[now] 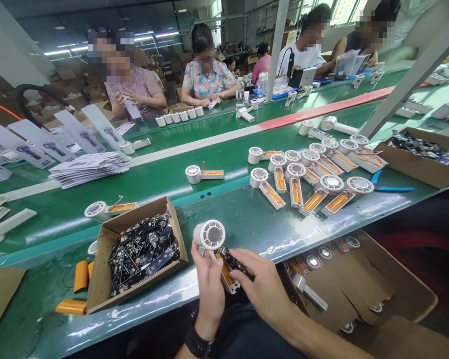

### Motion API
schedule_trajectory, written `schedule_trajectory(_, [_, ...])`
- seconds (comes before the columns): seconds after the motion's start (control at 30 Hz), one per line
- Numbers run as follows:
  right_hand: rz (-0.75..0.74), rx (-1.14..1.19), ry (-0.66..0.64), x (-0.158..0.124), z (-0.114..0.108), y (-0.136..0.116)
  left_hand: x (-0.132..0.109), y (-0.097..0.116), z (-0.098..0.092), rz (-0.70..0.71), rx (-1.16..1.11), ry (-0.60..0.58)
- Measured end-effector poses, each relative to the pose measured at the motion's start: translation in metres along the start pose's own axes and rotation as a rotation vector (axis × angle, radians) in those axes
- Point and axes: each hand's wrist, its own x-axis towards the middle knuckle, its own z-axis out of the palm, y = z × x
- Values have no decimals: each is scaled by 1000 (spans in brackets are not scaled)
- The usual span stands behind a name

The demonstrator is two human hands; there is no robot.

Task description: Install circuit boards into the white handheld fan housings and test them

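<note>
My left hand point(209, 284) is closed round the handle of a white handheld fan body point(210, 235), its round head pointing up. An orange battery shows inside the open handle. My right hand point(264, 286) pinches a small black circuit board point(234, 262) against that handle. Both hands are at the near edge of the green bench point(243, 219). A cardboard box of black circuit boards point(140, 252) stands just left of my hands. Several more open fan bodies point(314, 179) lie in a cluster to the upper right.
Loose orange batteries point(80, 275) lie left of the box. A cardboard carton with fan bodies point(359, 284) sits below the bench at right. Blue cutters point(387, 187), a box of parts point(419, 157), a stack of flat packaging point(90, 168). Other people work across the conveyor.
</note>
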Motion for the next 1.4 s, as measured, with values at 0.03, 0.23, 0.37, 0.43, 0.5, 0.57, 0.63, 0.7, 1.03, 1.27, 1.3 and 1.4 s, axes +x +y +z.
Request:
schedule_trajectory(0.03, [-7,10,-8,0,2,-2,-1,0,1,28,35,7])
schedule_trajectory(0.23, [-58,-152,9,-5,20,0,-2,3,13,81,149,82])
schedule_trajectory(0.37, [-107,-231,-10,-6,24,4,1,6,14,77,123,127])
schedule_trajectory(0.43, [-108,-159,-36,-6,22,4,4,8,10,69,102,129])
schedule_trajectory(0.5, [-60,14,-97,-7,18,4,8,11,6,42,63,122])
schedule_trajectory(0.57, [49,287,-193,-7,15,5,11,13,4,-13,5,107])
schedule_trajectory(0.63, [182,557,-257,-7,14,9,11,14,5,-66,-50,103])
schedule_trajectory(0.7, [286,731,-259,-7,16,13,9,14,7,-71,-86,109])
schedule_trajectory(1.03, [423,864,-337,7,3,15,10,7,4,-27,-142,-60])
schedule_trajectory(1.27, [366,586,-242,0,14,10,8,4,10,32,-116,26])
schedule_trajectory(1.3, [354,574,-261,3,14,9,11,4,8,35,-118,14])
schedule_trajectory(1.4, [401,550,-351,38,11,3,22,14,-5,25,-38,-31])
